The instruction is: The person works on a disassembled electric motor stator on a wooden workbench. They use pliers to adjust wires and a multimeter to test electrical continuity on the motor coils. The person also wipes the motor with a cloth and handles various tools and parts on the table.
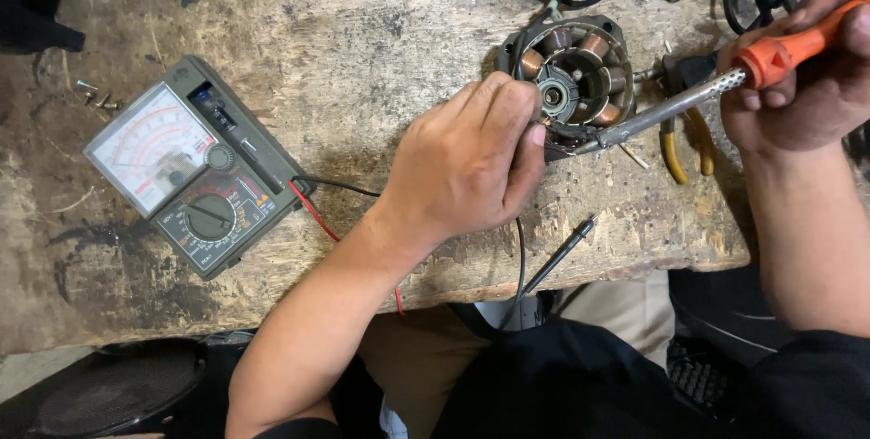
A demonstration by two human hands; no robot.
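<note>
Hiding stator (580,72) edge, left hand (467,167)

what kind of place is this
Probably a small electrical repair workshop: a worn, stained wooden bench holds a grey-green analog multimeter, and the right hand aims an orange-handled soldering iron at a copper-wound motor stator steadied by the left hand.

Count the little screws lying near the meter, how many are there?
3, maybe: small screws lie close together on the wooden bench, just up and left of the grey meter. They are tiny, so the count is uncertain.
</note>
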